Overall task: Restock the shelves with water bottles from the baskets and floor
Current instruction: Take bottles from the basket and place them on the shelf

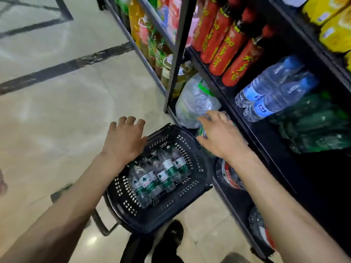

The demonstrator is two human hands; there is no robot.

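As right hand (218, 136) grips bottle (201, 130), basket (161, 219) nearby

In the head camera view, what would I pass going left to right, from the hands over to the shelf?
Left hand → basket → right hand, gripping a bottle → blue-capped water bottles → green bottles.

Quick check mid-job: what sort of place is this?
Most likely a shop aisle: black shelves stocked with rows of red bottles and blue-capped water bottles, and a shopping basket of green-label bottles on a tiled floor.
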